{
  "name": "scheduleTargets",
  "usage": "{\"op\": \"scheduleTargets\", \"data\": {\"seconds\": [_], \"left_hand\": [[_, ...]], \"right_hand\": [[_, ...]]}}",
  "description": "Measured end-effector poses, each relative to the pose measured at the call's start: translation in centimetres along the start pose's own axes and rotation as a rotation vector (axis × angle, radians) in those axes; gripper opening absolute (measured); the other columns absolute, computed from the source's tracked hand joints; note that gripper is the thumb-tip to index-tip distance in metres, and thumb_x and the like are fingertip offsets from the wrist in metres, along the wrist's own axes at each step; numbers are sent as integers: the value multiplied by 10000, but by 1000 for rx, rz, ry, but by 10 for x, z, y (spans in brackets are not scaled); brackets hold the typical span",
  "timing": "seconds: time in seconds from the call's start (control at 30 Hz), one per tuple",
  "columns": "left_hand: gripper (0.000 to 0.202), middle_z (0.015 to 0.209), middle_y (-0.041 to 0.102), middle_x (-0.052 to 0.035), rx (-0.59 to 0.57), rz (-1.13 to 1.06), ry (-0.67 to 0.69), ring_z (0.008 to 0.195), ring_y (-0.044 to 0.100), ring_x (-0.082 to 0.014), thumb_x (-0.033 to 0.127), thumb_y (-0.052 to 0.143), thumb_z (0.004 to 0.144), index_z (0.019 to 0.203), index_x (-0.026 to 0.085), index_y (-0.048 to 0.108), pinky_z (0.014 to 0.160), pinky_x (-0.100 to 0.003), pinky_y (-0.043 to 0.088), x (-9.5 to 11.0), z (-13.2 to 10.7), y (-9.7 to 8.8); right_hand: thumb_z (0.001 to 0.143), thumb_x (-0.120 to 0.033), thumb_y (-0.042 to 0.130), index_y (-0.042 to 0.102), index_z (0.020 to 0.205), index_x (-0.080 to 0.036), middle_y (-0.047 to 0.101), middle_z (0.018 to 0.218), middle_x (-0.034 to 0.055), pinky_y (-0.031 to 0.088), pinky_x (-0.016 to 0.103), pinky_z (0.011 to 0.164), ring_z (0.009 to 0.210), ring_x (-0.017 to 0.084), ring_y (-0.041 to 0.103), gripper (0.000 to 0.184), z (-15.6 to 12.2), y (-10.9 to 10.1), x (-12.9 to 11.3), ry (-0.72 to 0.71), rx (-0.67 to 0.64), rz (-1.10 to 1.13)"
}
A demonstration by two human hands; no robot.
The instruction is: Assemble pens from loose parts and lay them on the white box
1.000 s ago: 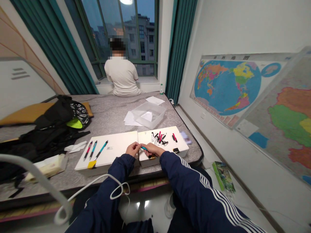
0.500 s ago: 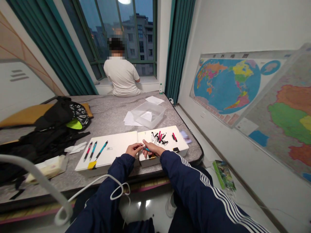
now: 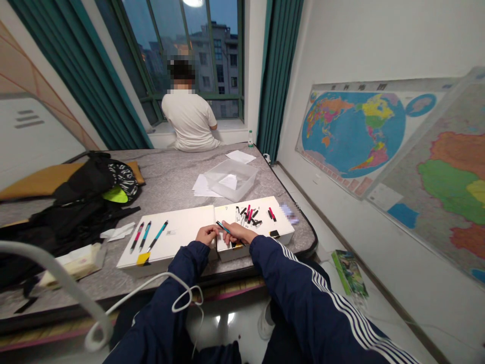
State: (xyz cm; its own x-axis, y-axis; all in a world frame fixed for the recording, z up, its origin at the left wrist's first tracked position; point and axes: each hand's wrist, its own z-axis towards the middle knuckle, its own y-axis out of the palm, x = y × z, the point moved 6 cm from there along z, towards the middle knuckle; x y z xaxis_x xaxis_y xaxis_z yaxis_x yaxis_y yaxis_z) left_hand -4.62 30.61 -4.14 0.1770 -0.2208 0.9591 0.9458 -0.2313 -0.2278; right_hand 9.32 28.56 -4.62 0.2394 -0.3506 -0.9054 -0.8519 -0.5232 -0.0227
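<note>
A blue and black pen [image 3: 223,227] lies slantwise across the fingers of my right hand [image 3: 235,232], which is closed around it. One dark end of the pen points up and to the left. Close beside it on the left, my left hand [image 3: 207,235] has its fingertips pinched together; whatever they hold, if anything, is too small to make out. Both hands are over the seam between two white boxes. Several loose pen parts [image 3: 248,214], black, red and clear, lie on the right white box [image 3: 280,222]. Three assembled pens [image 3: 157,236] lie on the left white box [image 3: 185,218].
A clear plastic bin [image 3: 242,189] stands on papers [image 3: 202,186] behind the boxes. A black bag [image 3: 81,187] and a tissue pack [image 3: 76,265] are on the left. A white cable [image 3: 151,279] crosses my left sleeve. A person [image 3: 189,119] sits by the window.
The pen in my right hand has turned so that more of it shows, its dark end now up and left. My left fingers have drawn back slightly to the left.
</note>
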Motion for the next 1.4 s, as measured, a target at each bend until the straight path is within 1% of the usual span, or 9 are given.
{"op": "scheduleTargets", "data": {"seconds": [0.17,0.3,0.4,0.5,0.67,0.83,1.03,1.23,1.4], "left_hand": [[115,710,726,-53,139,-62,-31,531,586,-152,308,583,679,642,209,538,547,-282,462,-1,0,-6],[235,685,722,-52,168,-76,-38,473,549,-129,420,610,755,806,197,556,493,-257,443,-1,0,-4],[331,686,734,-87,100,-48,-44,526,610,-158,495,622,783,806,165,621,515,-278,482,3,-2,2],[351,748,757,-116,-18,6,-34,681,679,-214,491,660,771,796,145,719,636,-323,531,8,-4,11],[270,772,761,-66,-58,142,-4,709,665,-219,416,735,709,776,158,776,695,-311,502,14,-7,14],[331,584,686,-7,-58,221,3,562,591,-161,440,649,775,675,142,752,579,-252,435,13,-6,13],[360,685,736,-40,36,241,-14,669,646,-190,445,586,823,764,136,763,680,-272,472,11,-4,7],[349,836,773,-90,136,245,-34,779,691,-242,418,646,763,896,121,774,740,-319,508,8,-5,3],[355,880,776,-106,192,268,-34,820,707,-262,413,669,739,911,121,778,774,-347,524,8,-6,2]], "right_hand": [[976,-503,395,580,686,-109,584,441,11,219,163,322,296,46,339,523,-1,-2,-1,-43,77,52],[968,-453,447,583,816,-122,572,505,-24,170,162,332,320,38,296,388,-4,-13,0,-166,201,366],[957,-424,473,574,871,-128,553,564,-20,192,156,349,380,48,337,324,-4,-21,-2,-240,292,641],[968,-364,451,553,870,-146,522,604,-17,298,154,393,454,68,404,261,1,-24,-11,-306,422,849],[977,-309,418,528,883,-178,537,666,-4,375,167,448,515,88,451,195,16,-10,-26,-373,512,1026],[901,-360,560,568,852,-181,640,730,25,419,196,519,573,101,521,186,23,-2,-24,-465,541,1081],[701,-349,776,650,867,-161,720,893,80,490,276,717,845,174,633,281,16,-1,-12,-514,394,1008],[622,-317,829,543,735,-185,693,753,29,504,279,695,762,164,652,334,13,-4,-4,-544,434,1007],[628,-345,820,539,813,-195,682,732,12,504,273,651,747,171,659,369,8,-2,-6,-550,485,950]]}}
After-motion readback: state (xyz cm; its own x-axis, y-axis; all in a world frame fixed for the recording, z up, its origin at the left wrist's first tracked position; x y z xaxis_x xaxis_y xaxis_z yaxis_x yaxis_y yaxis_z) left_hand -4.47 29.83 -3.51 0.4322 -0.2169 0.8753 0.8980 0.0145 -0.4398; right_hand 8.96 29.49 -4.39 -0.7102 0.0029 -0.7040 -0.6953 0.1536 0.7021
